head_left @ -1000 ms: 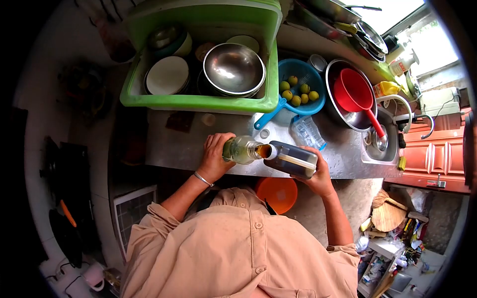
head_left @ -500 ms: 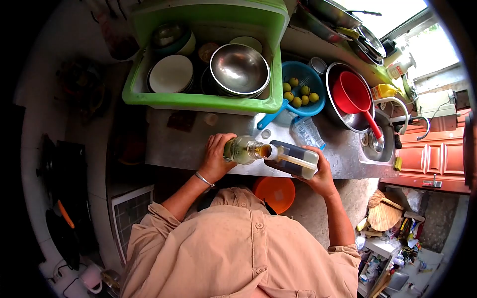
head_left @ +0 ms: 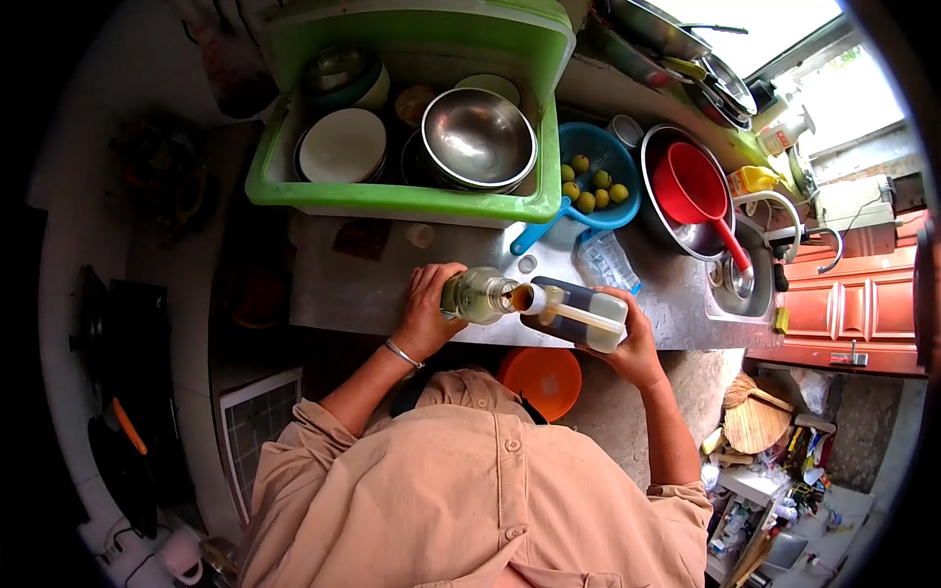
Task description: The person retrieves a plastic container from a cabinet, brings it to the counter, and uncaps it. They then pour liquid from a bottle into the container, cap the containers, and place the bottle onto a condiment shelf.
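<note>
Just over the near edge of the metal counter (head_left: pixel 338 294), my left hand (head_left: pixel 427 312) is closed round a clear glass jar (head_left: pixel 478 295) with something greenish inside. The jar is tilted, its mouth facing right. My right hand (head_left: pixel 635 345) grips a plastic jug (head_left: pixel 600 312) of dark liquid, tipped to the left. Brown liquid (head_left: pixel 518 297) shows where the jug's spout meets the jar's mouth; whether they touch I cannot tell. Behind them on the counter lie a small round lid (head_left: pixel 527 264) and a clear plastic package (head_left: pixel 608 261).
A green bin (head_left: pixel 402 201) holds bowls and plates at the back. Right of it are a blue strainer (head_left: pixel 610 155) with several yellow-green fruits, a red ladle (head_left: pixel 691 183) in a steel basin (head_left: pixel 659 223), and a sink (head_left: pixel 723 306). Below the counter is an orange tub (head_left: pixel 541 382).
Both hands keep nearly the same hold and place. The brown liquid at the jar's mouth looks slightly different, and the whole view has shifted a little.
</note>
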The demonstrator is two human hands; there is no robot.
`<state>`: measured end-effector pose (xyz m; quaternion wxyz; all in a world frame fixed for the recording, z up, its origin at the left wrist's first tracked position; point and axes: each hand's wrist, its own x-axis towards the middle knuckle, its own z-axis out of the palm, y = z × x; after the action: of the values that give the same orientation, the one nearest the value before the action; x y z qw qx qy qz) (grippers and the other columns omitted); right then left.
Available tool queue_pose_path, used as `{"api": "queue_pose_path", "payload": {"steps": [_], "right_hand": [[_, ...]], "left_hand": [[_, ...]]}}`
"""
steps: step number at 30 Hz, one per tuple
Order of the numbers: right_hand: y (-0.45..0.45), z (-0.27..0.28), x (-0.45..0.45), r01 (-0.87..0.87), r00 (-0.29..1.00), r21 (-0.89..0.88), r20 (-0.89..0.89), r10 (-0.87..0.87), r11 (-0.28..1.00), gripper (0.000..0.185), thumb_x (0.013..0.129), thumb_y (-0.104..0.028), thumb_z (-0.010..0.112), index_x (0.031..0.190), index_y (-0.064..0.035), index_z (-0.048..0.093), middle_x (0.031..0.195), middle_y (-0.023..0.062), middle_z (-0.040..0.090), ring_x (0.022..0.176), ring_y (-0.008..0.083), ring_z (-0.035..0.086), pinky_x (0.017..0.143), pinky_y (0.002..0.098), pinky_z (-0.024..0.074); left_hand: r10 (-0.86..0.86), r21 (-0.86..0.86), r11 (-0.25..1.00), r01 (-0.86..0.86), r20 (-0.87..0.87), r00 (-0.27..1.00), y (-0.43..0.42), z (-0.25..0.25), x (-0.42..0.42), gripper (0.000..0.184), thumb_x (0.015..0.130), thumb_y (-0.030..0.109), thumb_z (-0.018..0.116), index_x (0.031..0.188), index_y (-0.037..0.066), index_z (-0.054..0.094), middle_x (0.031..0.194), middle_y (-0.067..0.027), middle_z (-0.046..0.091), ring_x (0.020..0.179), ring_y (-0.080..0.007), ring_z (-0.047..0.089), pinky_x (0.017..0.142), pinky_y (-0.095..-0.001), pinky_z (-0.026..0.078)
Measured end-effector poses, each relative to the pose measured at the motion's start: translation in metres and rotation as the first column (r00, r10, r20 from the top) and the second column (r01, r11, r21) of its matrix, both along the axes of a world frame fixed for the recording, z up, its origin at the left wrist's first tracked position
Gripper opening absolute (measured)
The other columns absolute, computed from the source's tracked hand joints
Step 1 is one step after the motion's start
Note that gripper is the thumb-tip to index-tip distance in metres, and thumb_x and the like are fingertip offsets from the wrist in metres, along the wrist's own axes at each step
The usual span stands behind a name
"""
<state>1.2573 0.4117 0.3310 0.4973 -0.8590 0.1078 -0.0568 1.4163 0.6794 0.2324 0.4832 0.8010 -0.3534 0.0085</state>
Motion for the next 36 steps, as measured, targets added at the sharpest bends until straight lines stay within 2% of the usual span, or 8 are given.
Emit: {"api": "queue_pose_path", "payload": {"steps": [36], "right_hand": [[0.017,0.016,-0.010,-0.001,1.000,-0.043,-0.024,0.000,0.999,0.067,0.061,-0.003,0.087,0.122,-0.0063,0.057,0.115,0.0096,0.064,0.109,0.0234,0.061,0.097,0.0339,0.0468]], "left_hand": [[-0.015,-0.018,1.000,0.015,-0.010,1.000,0.015,0.003,-0.011,0.067,0.056,-0.001,0.080,0.116,0.011,0.053,0.106,-0.0105,0.058,0.100,-0.0349,0.055,0.091,-0.0428,0.042]]}}
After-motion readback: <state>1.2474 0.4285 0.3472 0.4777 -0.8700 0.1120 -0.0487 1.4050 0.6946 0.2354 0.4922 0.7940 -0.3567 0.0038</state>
